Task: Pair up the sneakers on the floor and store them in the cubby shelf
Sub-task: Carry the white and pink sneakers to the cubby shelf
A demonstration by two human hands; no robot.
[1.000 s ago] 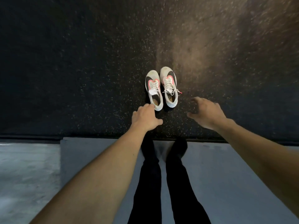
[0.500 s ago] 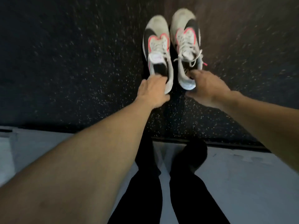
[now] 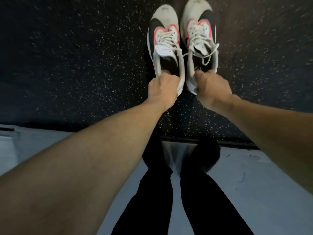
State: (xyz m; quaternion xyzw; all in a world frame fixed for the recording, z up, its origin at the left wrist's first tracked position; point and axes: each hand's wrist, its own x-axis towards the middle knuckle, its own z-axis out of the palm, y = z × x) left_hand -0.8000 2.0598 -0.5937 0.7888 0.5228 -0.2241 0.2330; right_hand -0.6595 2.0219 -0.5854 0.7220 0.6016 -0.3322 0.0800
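A dark speckled floor (image 3: 67, 65) fills the upper frame, with a pale grey mat (image 3: 254, 184) from 3 to 9 o'clock below. At 12 o'clock two white sneakers sit side by side, toes pointing away. The left hand (image 3: 163, 89) is curled around the heel of the left sneaker (image 3: 163, 39); the right hand (image 3: 212, 89) grips the heel of the right sneaker (image 3: 198, 28).

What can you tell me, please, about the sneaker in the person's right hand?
The right sneaker is white with a black side panel and pink trim around the lacing. Its white laces hang loose, the tongue is pushed up and the toe points away. The right hand grips its heel. It sits close beside the left sneaker, over the speckled floor.
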